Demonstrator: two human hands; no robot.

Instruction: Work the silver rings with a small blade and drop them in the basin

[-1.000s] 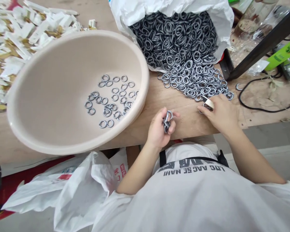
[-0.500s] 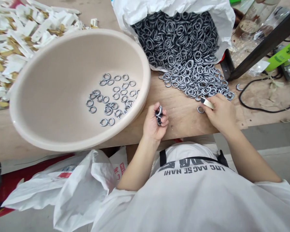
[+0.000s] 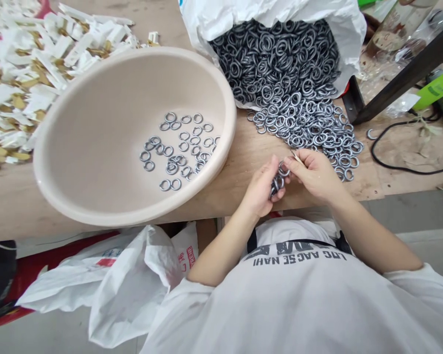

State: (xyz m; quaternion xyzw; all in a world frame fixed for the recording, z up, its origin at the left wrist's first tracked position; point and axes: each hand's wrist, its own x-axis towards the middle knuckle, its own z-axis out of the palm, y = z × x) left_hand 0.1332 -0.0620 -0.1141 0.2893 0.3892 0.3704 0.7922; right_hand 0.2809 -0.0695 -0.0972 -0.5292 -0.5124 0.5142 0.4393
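Observation:
My left hand (image 3: 261, 189) is closed around several grey metal rings (image 3: 278, 184), at the near edge of the table. My right hand (image 3: 313, 172) meets it from the right, its fingertips at the uppermost ring. Pinched between the right thumb and fingers is a small, flat, pale tool (image 3: 297, 157); its kind is unclear. Just beyond the right hand lies a loose heap of the same rings (image 3: 310, 123), spilling from a white sack (image 3: 349, 29). To the left stands a large beige basin (image 3: 84, 142) with scattered rings, some linked or touching, on its bottom.
White and tan plastic pieces (image 3: 33, 73) are piled at the far left. A dark metal bar (image 3: 402, 73) slants across the right, near a black cable (image 3: 376, 152) and a green package (image 3: 437, 86). White plastic bags (image 3: 129, 285) hang below the table's front edge.
My right hand has moved left from the heap's edge with the pale tool. My left hand has shifted right with its rings, and the two hands now meet. The view has moved slightly.

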